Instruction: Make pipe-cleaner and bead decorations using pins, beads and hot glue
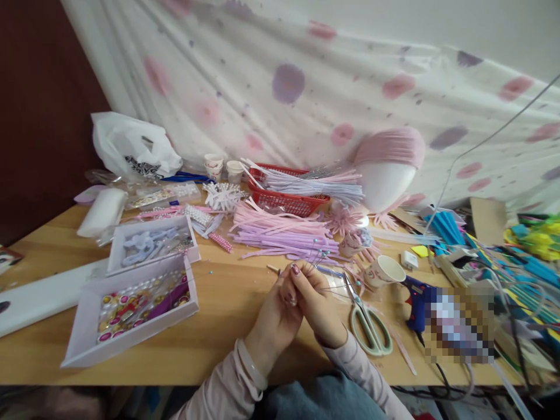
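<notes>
My left hand (276,312) and my right hand (318,300) meet above the front middle of the table, fingers closed and pressed together. From my right hand a spray of thin beaded wires (324,256) sticks out, tipped with small pale blue beads. Some of these wires point up, others reach right over the scissors. Whatever the left fingers pinch is hidden between the hands. Just right of my right hand lie scissors (371,329) with pale green handles, blades pointing away. A paper cup (385,272) stands beyond them.
Left are two white boxes (131,344) of beads and trims. Pink and purple pipe cleaners (280,239) lie behind my hands, before a red basket (289,203). A blue glue gun (417,300) with cords sits right. A white head form (389,175) stands at the back.
</notes>
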Tool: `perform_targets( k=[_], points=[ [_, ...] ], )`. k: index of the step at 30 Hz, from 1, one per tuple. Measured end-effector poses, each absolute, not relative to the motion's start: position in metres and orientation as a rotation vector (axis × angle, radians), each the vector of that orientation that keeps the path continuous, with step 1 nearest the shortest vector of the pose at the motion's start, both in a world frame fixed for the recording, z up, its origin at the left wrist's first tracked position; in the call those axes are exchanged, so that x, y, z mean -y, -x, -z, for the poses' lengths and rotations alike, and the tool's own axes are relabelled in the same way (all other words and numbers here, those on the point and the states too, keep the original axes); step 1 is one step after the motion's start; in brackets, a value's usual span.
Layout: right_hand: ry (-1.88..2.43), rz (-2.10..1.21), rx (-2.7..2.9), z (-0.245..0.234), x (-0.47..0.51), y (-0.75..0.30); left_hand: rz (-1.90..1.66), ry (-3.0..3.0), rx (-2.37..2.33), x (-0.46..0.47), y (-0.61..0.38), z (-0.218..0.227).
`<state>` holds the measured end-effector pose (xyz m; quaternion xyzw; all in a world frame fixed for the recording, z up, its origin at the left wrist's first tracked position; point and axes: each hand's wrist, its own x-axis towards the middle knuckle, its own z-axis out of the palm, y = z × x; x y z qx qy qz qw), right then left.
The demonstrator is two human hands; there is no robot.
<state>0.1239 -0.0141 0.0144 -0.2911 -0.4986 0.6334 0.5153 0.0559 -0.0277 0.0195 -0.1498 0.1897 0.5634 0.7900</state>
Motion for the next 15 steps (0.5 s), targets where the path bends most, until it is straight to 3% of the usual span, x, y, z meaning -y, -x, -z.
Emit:
perform_targets(
  k=[9,15],
  points=[
    [0.925,-1.652,1.223,-0.023,0.012,-0.131,-1.269,0.169,-0.459,0.031,-0.045,0.0],
    [1.109,-1.693,1.622,-0.024,0.013,-0.128,-1.466,-0.66,-0.882,0.04,-0.019,-0.006]
  ],
)
